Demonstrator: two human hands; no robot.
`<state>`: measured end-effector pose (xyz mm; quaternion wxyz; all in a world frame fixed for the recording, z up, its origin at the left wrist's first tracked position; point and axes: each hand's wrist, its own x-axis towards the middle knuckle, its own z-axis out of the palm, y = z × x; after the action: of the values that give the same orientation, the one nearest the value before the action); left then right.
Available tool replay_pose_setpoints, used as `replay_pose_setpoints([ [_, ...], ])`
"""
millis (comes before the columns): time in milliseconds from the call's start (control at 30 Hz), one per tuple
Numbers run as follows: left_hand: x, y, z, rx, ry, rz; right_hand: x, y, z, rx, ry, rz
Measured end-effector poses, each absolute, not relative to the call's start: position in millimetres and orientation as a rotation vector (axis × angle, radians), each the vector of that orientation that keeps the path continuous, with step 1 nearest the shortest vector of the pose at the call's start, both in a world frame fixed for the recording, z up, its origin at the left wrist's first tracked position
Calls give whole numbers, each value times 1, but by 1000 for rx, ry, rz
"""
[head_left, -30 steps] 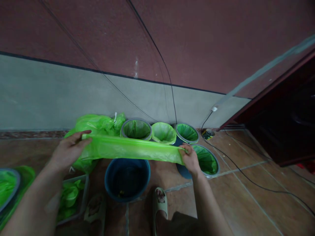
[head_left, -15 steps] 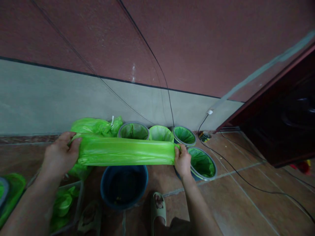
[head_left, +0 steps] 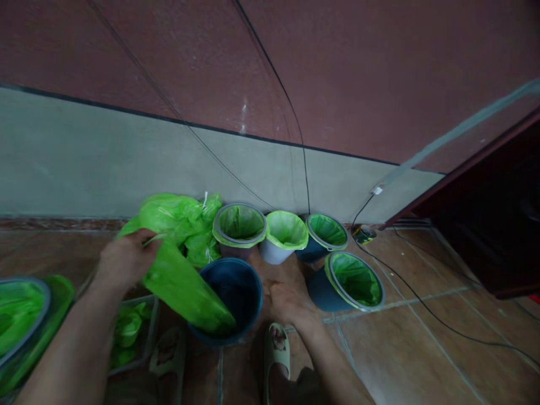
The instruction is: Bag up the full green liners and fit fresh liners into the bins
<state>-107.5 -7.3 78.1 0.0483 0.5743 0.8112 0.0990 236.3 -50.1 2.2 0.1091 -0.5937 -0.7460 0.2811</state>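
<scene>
My left hand (head_left: 124,260) grips one end of a folded green plastic bag (head_left: 185,289). The bag hangs down to the right, its lower end over the near rim of a dark blue bin (head_left: 232,298) with no liner in it. My right hand (head_left: 289,301) is low beside that bin's right side; it has let go of the bag, and its fingers look loosely curled with nothing in them. A heap of green bags (head_left: 179,219) lies behind my left hand.
Several bins lined with green bags stand by the wall: (head_left: 239,225), (head_left: 284,233), (head_left: 325,233), (head_left: 352,278). Another lined bin (head_left: 21,315) is at the left edge. A clear box of green bags (head_left: 129,332) sits by my feet. Cables (head_left: 422,306) cross the tiled floor; a dark cabinet (head_left: 498,225) stands at right.
The bag was stretched level between both hands. My right hand has released its end and dropped beside the blue bin; the bag now hangs from my left hand toward the bin.
</scene>
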Motion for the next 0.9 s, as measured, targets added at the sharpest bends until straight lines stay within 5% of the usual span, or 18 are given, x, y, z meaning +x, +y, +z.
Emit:
replay_pose_setpoints([
  [233, 22, -30, 17, 1941, 1585, 226, 199, -62, 20, -1649, -2170, 1033],
  [467, 48, -38, 7, 1441, 1195, 316, 207, -61, -3, -1585, -1890, 1255],
  [633, 49, -35, 7, 1316, 1114, 332, 212, -55, -7, -1655, -1816, 1147],
  [900, 44, -35, 2, 1970, 1429, 257, 210, -46, -2, -1593, -1887, 1063],
])
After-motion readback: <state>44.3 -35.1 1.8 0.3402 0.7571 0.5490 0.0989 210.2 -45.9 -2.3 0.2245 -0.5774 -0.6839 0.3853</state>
